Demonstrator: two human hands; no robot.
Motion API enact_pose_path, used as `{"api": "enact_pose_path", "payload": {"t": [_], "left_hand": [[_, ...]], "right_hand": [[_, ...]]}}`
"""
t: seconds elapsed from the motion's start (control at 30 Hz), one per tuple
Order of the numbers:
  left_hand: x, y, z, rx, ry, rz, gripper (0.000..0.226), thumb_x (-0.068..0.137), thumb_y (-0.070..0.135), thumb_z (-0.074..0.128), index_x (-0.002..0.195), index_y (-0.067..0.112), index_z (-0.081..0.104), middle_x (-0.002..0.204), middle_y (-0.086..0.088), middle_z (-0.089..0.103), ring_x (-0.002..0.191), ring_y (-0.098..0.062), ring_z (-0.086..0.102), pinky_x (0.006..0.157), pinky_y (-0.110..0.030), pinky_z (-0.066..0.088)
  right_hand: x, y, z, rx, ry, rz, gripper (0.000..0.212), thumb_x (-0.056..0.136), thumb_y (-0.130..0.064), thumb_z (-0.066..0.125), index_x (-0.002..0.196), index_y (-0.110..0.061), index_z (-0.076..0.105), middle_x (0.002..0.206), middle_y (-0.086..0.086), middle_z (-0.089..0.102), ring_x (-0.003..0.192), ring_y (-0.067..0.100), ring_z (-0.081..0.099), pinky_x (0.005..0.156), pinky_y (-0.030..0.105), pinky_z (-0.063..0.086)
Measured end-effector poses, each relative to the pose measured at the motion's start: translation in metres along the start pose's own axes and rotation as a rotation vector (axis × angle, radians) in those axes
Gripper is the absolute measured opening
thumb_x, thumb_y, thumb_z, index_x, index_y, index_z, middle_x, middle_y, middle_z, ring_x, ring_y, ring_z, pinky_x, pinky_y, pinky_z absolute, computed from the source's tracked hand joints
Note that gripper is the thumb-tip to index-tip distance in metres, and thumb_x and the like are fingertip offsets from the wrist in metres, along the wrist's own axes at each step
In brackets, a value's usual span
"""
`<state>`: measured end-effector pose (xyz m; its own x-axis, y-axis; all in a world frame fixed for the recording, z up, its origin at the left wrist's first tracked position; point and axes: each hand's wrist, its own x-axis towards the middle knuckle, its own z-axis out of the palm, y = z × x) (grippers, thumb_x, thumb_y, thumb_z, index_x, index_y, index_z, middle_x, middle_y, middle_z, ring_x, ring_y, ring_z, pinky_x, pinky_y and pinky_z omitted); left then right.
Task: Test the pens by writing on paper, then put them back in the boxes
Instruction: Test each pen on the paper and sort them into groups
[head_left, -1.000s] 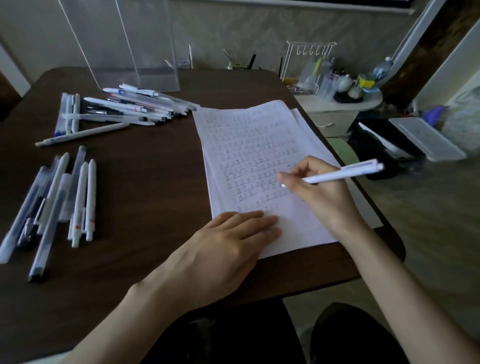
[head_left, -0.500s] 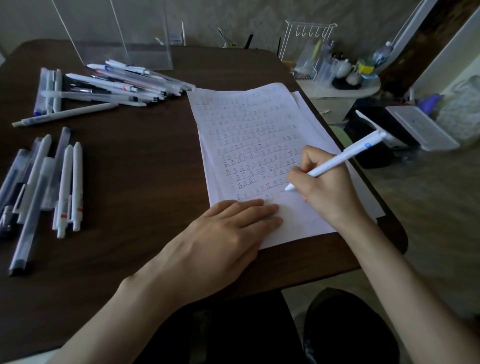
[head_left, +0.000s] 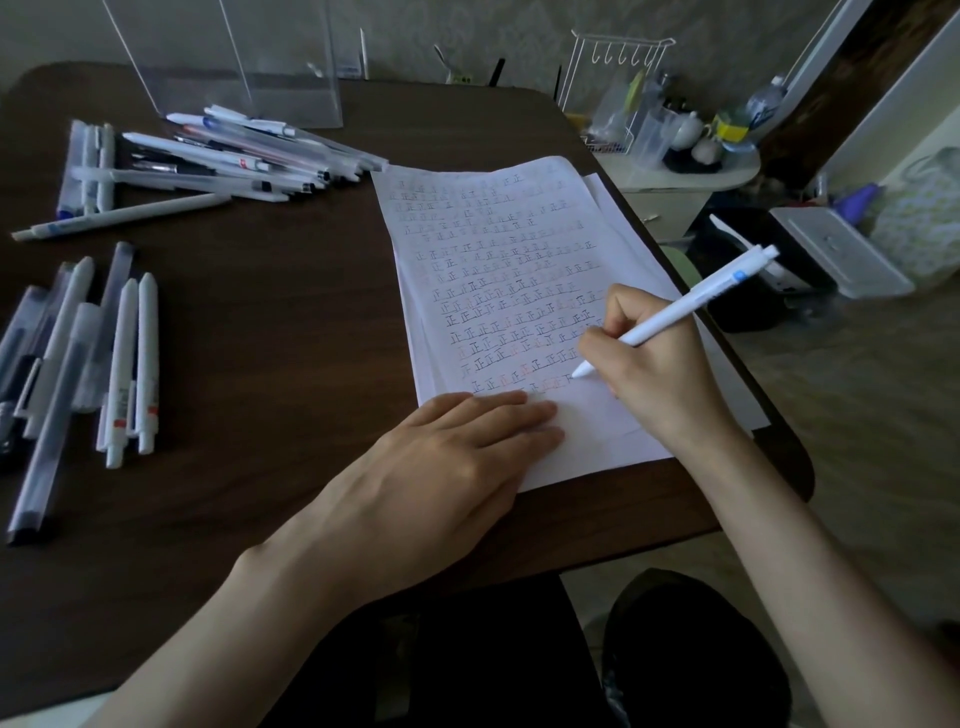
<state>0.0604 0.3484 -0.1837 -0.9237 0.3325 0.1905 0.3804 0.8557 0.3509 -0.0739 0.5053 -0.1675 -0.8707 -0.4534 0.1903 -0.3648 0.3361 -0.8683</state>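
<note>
The white pen (head_left: 675, 312) is in the right hand (head_left: 654, 374), whose grip is closed around the lower barrel, fingers curled and pinching it. The pen slants up and away to the right, and its tip is down on the paper (head_left: 498, 249) at the end of the lowest row of marks. The sheet is covered in rows of small written characters and lies on other sheets along the right edge of the dark worktop (head_left: 291, 322), reaching the near right corner. The left hand (head_left: 447, 462) lies flat on the sheet's near left corner, fingers straight, holding nothing. A row of pens (head_left: 124, 358) lies by the left edge, a loose pile of pens (head_left: 234, 161) sits toward the far left corner, and clear boxes (head_left: 234, 57) stand behind it at the far edge.
</note>
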Motion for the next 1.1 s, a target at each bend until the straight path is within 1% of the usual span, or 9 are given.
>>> {"api": "enact_pose_path", "payload": {"t": [0.17,0.43,0.53,0.63,0.73,0.83,0.9,1.0,1.1], "left_hand": [[-0.001,0.000,0.000,-0.007,0.004,-0.005,0.047,0.095,0.031,0.028,0.137,0.022,0.047,0.144,0.007,0.043,0.134,-0.009,0.036,0.108,-0.028,0.029],[0.000,0.000,-0.001,-0.028,0.006,-0.004,0.047,0.096,0.033,0.026,0.137,0.022,0.047,0.144,0.007,0.043,0.135,-0.008,0.034,0.108,-0.029,0.029],[0.000,0.000,0.000,-0.044,0.015,-0.002,0.047,0.096,0.034,0.026,0.137,0.023,0.048,0.144,0.008,0.043,0.134,-0.007,0.034,0.108,-0.028,0.028],[0.000,0.001,-0.001,-0.049,0.044,-0.002,0.045,0.096,0.033,0.029,0.132,0.021,0.053,0.140,0.006,0.048,0.131,-0.009,0.040,0.105,-0.030,0.034],[-0.002,0.001,-0.003,-0.042,0.108,0.000,0.039,0.096,0.031,0.035,0.123,0.018,0.061,0.128,0.005,0.058,0.119,-0.011,0.052,0.097,-0.030,0.040],[-0.003,0.002,-0.007,-0.077,0.179,-0.033,0.039,0.095,0.037,0.040,0.124,0.018,0.058,0.117,0.007,0.063,0.108,-0.008,0.055,0.092,-0.025,0.038],[-0.003,0.002,-0.009,-0.124,0.200,-0.068,0.048,0.092,0.048,0.043,0.131,0.021,0.050,0.115,0.010,0.062,0.108,-0.004,0.052,0.094,-0.019,0.034],[-0.003,0.003,-0.009,-0.137,0.187,-0.055,0.059,0.087,0.055,0.047,0.137,0.025,0.041,0.112,0.010,0.061,0.105,-0.003,0.051,0.092,-0.018,0.033],[-0.002,0.001,-0.007,-0.107,0.173,0.004,0.055,0.088,0.049,0.048,0.137,0.024,0.044,0.108,0.008,0.062,0.103,-0.005,0.053,0.092,-0.020,0.035]], "right_hand": [[-0.001,0.000,0.000,0.016,-0.006,0.011,0.028,0.083,0.005,0.054,0.065,0.005,0.033,0.054,0.016,0.034,0.041,-0.002,0.052,0.051,0.035,0.036],[0.000,0.002,0.000,-0.006,-0.020,0.000,0.033,0.081,0.007,0.054,0.061,-0.004,0.030,0.055,0.009,0.026,0.040,-0.001,0.044,0.044,0.017,0.031],[0.001,0.004,-0.001,-0.004,-0.005,0.014,0.034,0.083,0.006,0.053,0.061,-0.010,0.031,0.047,-0.009,0.031,0.042,-0.004,0.045,0.047,0.019,0.033],[0.000,0.003,-0.003,0.096,0.003,-0.006,0.028,0.091,-0.011,0.059,0.069,-0.007,0.040,0.043,-0.006,0.046,0.042,0.002,0.046,0.045,0.020,0.036],[-0.003,-0.001,-0.001,0.158,-0.003,-0.017,0.030,0.086,-0.031,0.063,0.080,-0.005,0.049,0.050,0.009,0.059,0.047,0.016,0.054,0.050,0.027,0.043],[-0.002,-0.001,0.001,0.153,-0.049,-0.056,0.011,0.084,-0.015,0.069,0.086,-0.013,0.058,0.067,0.005,0.066,0.064,0.013,0.062,0.059,0.023,0.048],[-0.002,-0.001,-0.002,0.166,-0.085,-0.076,0.020,0.086,-0.005,0.064,0.100,-0.020,0.062,0.084,-0.002,0.069,0.083,0.011,0.064,0.069,0.022,0.050],[-0.004,-0.004,-0.005,0.170,-0.094,-0.095,0.028,0.087,-0.010,0.054,0.110,-0.023,0.063,0.099,0.002,0.070,0.101,0.018,0.063,0.089,0.040,0.049],[-0.006,-0.007,-0.004,0.181,-0.123,-0.100,0.025,0.084,-0.020,0.061,0.109,-0.022,0.065,0.099,0.006,0.071,0.100,0.021,0.062,0.088,0.045,0.045]]}}
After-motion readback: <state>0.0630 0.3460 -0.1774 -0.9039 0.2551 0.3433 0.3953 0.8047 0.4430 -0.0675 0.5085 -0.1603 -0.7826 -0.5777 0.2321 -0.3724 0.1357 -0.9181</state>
